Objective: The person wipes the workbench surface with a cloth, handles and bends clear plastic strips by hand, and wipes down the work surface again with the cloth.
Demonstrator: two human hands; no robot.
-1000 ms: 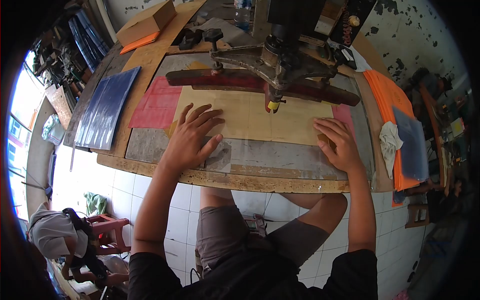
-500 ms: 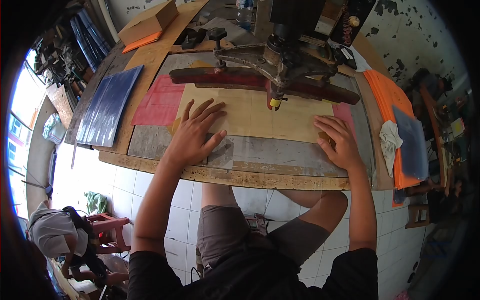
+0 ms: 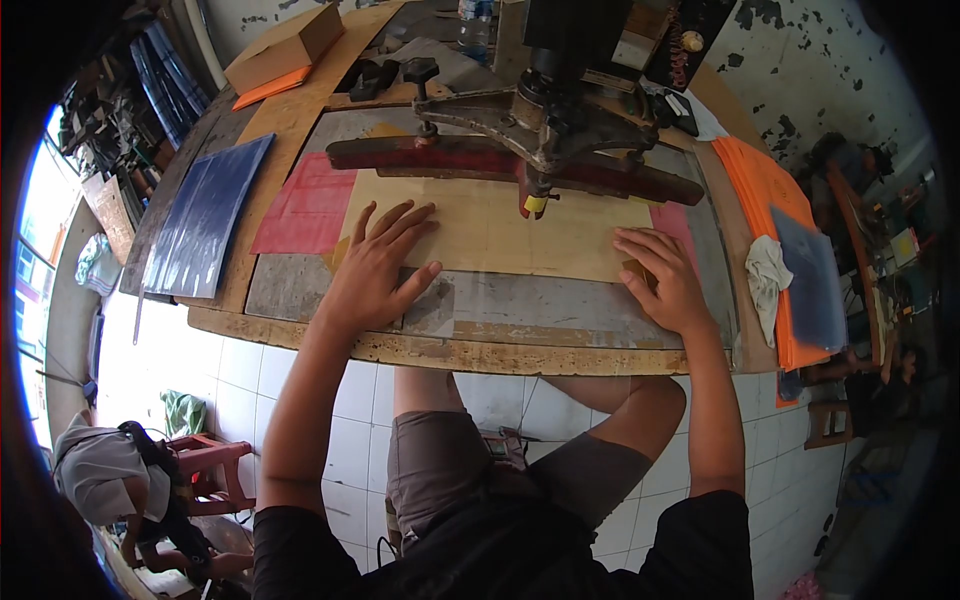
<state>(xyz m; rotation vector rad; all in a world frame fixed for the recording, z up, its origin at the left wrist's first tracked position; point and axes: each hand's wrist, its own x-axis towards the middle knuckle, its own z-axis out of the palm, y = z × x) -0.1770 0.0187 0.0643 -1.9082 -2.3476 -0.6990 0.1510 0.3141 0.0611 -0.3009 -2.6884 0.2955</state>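
Yellow sheeting is laid flat, seemingly not yet pressed by the bar, and is overlapped by a wide-spread left hand and a half-open right hand.

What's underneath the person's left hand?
Around the left hand, the pale yellow sheet shows by the fingers and grey surface by the thumb; what lies directly beneath the palm is hidden.

Workshop with a bench-top machine
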